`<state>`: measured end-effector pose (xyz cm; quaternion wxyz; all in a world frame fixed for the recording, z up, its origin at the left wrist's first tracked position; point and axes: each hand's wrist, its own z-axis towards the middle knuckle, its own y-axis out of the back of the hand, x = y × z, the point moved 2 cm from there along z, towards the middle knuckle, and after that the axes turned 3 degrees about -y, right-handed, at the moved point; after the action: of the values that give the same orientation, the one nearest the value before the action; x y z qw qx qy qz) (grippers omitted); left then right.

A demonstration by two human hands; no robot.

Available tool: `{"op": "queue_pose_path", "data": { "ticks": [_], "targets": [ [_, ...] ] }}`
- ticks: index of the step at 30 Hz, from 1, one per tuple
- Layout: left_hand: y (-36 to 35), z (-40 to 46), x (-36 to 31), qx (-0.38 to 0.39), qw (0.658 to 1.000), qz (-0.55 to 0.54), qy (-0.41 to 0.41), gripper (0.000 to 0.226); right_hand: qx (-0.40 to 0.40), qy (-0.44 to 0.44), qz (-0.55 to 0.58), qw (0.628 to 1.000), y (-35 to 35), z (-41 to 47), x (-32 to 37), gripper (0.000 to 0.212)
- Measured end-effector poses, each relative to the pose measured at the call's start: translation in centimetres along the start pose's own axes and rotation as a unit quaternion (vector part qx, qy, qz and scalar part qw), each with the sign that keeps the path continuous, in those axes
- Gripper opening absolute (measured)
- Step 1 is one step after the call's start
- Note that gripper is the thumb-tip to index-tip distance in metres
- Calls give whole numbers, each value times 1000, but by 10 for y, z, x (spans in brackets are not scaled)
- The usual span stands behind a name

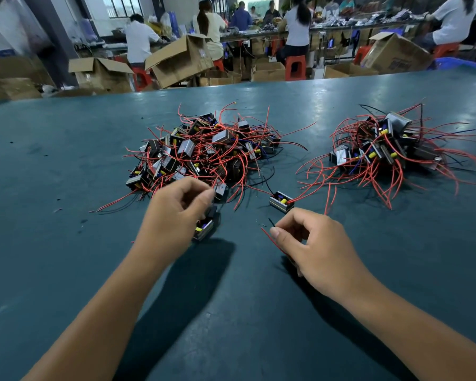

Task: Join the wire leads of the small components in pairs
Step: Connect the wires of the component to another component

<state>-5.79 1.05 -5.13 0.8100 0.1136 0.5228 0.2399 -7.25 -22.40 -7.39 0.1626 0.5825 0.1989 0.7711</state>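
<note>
Pinching wire leads (270, 237), the right hand (313, 243) curls; the left (176, 213) grips a component (204, 229) (fingers curled).

Both bare forearms enter from 6 o'clock and converge toward 12 o'clock. Left hand (173, 213), knuckles up, fingers curled under in a grip. Right hand (311, 240), at its 3 o'clock, thumb and forefinger pinched together, remaining fingers curled.

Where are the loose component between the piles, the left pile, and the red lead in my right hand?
loose component (281, 202), head view, metal casing.
left pile (204, 149), head view, middle.
red lead (270, 237), head view, exposed stretch.
</note>
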Motion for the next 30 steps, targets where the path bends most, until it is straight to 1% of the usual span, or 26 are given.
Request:
{"op": "queue_pose_path", "data": {
  "ticks": [2,4,6,8,10,11,13,15,17,19,21,22,25,27,30],
  "targets": [
    [17,6,13,7,996,76,39,16,5,-17,19,1000,-1,0,-1,20],
    [24,6,19,50,986,151,56,18,7,-28,35,999,0,-1,-1,19],
    [23,3,19,90,975,195,65,23,10,-31,38,999,0,-1,-1,18],
    [18,0,18,114,957,260,65,31,10,-30,32,999,0,-2,-1,18],
    [14,-1,16,125,939,315,59,33,10,-29,28,999,0,-2,-1,19],
    [14,-1,15,126,935,327,59,31,10,-30,29,999,0,-2,-1,19],
    [15,-1,13,132,933,331,55,26,10,-31,30,999,0,-1,-1,19],
    [15,-1,10,137,941,308,24,20,10,-32,30,999,0,-1,-1,18],
    [17,-3,2,120,962,247,-14,16,10,-36,31,999,0,-1,-1,18],
    [20,-3,-7,82,981,173,-30,14,8,-42,31,999,1,-1,-1,18],
    [24,-3,-12,59,989,127,-42,14,4,-49,34,998,1,-1,-2,18],
    [24,-2,-14,58,989,124,-52,16,0,-53,34,998,1,-1,-3,18],
    [22,-4,-19,96,978,154,-99,20,-22,-69,41,997,3,1,-5,18],
    [14,-6,-21,141,965,176,-131,22,-37,-77,47,995,5,3,-6,18],
    [3,-9,-20,204,945,204,-151,21,-52,-89,56,993,8,7,-10,17]
  ]
}}
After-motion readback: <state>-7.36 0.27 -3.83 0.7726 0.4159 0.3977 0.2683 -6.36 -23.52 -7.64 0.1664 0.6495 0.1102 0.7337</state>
